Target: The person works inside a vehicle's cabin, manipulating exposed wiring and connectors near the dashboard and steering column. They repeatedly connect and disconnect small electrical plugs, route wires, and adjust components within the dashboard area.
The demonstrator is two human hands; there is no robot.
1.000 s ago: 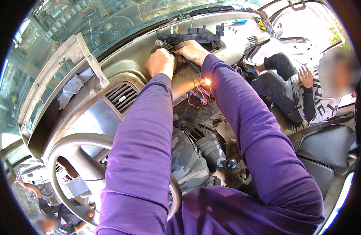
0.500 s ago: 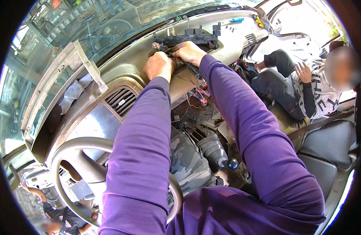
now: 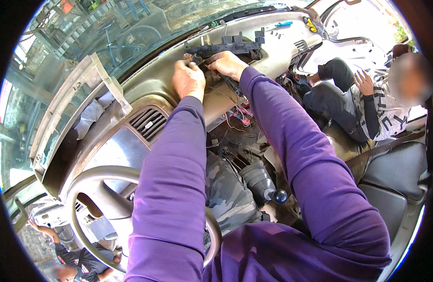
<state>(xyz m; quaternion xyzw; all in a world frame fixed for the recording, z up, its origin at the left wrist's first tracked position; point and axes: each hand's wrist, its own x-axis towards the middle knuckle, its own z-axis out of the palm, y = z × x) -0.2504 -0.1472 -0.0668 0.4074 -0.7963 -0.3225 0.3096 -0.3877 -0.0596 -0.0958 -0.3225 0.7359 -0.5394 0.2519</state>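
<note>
Both my hands work at an opening in the middle of the beige dashboard (image 3: 150, 92). My left hand (image 3: 188, 79) is closed with its fingers curled, next to a small copper-coloured piece (image 3: 188, 57); what its fingertips grip is hidden. Just right of it, my right hand (image 3: 227, 65) is bent over the opening with its fingers pressed together, and its hold is also out of sight. Dark wiring (image 3: 233, 86) hangs below the right hand. A long black plastic bracket (image 3: 226, 48) lies across the dashboard just beyond both hands.
The steering wheel (image 3: 71, 207) and gear lever knob (image 3: 278, 196) are below my arms. A loose trim panel (image 3: 68, 99) leans at the left. A blue-handled tool (image 3: 283, 23) and a yellow-and-black tool (image 3: 311, 25) lie far right. One person (image 3: 338, 101) sits at right; another (image 3: 84, 262) is outside, lower left.
My left hand has turned and drawn slightly left, widening the gap to my right hand. The right hand stays nearly in place. The whole view has shifted a little.
</note>
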